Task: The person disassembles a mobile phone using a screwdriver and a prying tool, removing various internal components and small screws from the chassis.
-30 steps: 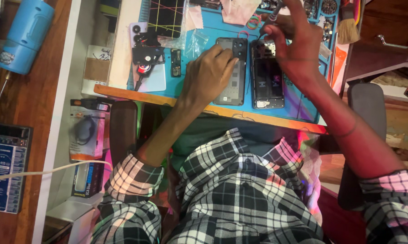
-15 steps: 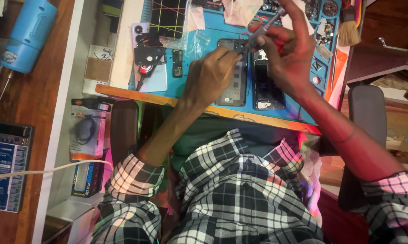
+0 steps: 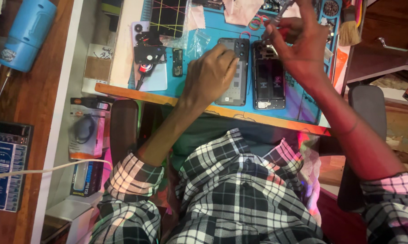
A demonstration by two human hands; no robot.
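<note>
Blue mat (image 3: 303, 101) covers the tabletop. My left hand (image 3: 210, 74) presses flat on the back cover (image 3: 233, 72); at its 3 o'clock lies the opened phone (image 3: 268, 77). My right hand (image 3: 299, 45) pinches a screwdriver (image 3: 280, 11) above it. Disassembly looks midway.

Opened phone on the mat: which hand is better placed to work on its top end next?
Probably the right. The right hand hovers over the opened phone's top end, pinching a thin metal tool. The left hand lies flat on the grey back cover beside it, holding no tool.
</note>
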